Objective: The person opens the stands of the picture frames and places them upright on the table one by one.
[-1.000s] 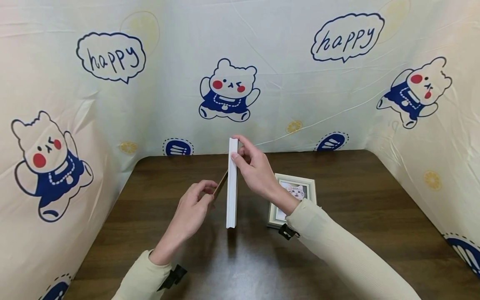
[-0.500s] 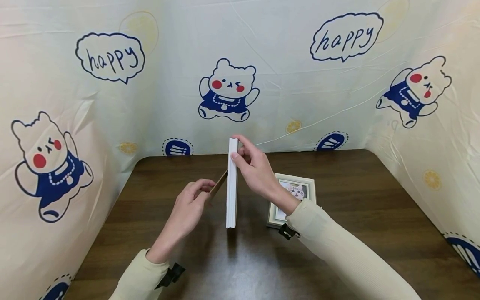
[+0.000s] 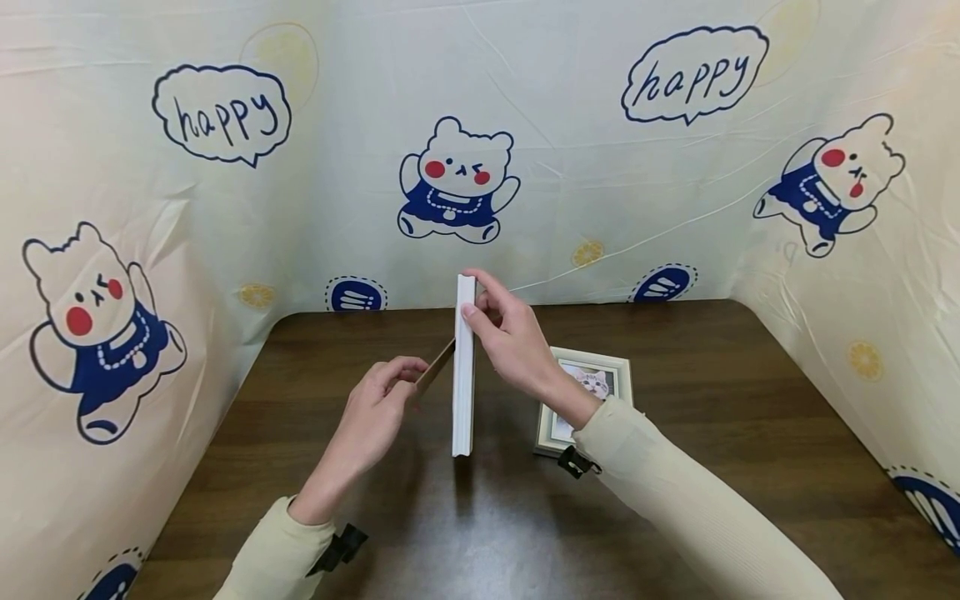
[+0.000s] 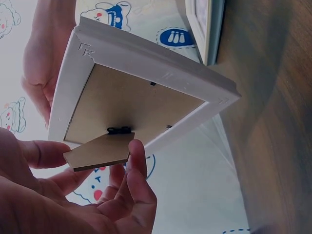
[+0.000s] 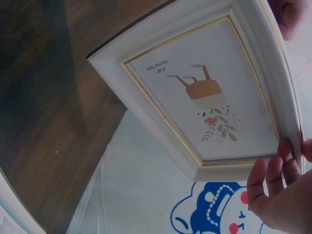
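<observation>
A white photo frame [image 3: 463, 367] stands edge-on to the head camera, apparently on the table. Its front, in the right wrist view, has gold trim and a printed insert [image 5: 209, 105] of a flower planter. My right hand [image 3: 513, 337] grips the upper part, thumb on the near edge and fingertips over the top. From the brown backing panel [image 4: 131, 97] a short stand leg [image 4: 100, 151] juts out at an angle on a black hinge. My left hand [image 3: 378, 412] pinches this leg between thumb and fingers, left of the frame.
A second, cream photo frame [image 3: 622, 387] with a cat picture lies on the dark wooden table [image 3: 300, 433], partly behind my right wrist. A patterned cloth [image 3: 570, 167] encloses the back and sides.
My left hand has shifted slightly left, and the stand leg now tilts a little farther out from the frame's back. The right hand and the frame stay put.
</observation>
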Demonstrator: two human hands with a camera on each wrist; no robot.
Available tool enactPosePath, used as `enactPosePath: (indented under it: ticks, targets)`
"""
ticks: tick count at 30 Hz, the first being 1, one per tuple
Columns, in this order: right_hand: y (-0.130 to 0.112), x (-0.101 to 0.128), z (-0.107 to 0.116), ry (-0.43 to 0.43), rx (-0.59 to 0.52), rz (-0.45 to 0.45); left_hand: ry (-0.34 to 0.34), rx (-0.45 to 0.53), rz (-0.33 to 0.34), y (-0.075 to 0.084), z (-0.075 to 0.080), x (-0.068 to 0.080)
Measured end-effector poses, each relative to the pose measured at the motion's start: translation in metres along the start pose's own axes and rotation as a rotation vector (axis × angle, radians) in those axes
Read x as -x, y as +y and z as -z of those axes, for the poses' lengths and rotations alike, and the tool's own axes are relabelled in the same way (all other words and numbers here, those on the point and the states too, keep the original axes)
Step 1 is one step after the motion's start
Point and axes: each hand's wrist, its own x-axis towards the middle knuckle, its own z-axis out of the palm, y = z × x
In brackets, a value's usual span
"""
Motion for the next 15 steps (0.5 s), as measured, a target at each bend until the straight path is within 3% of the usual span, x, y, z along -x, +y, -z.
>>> enactPosePath:
  ticks: [15]
  targets:
    - [-0.0009,0.0001,0.0024,-0.017,-0.021,0.018,0.019,-0.037,-0.006,0.0013,0.0012,0.0031]
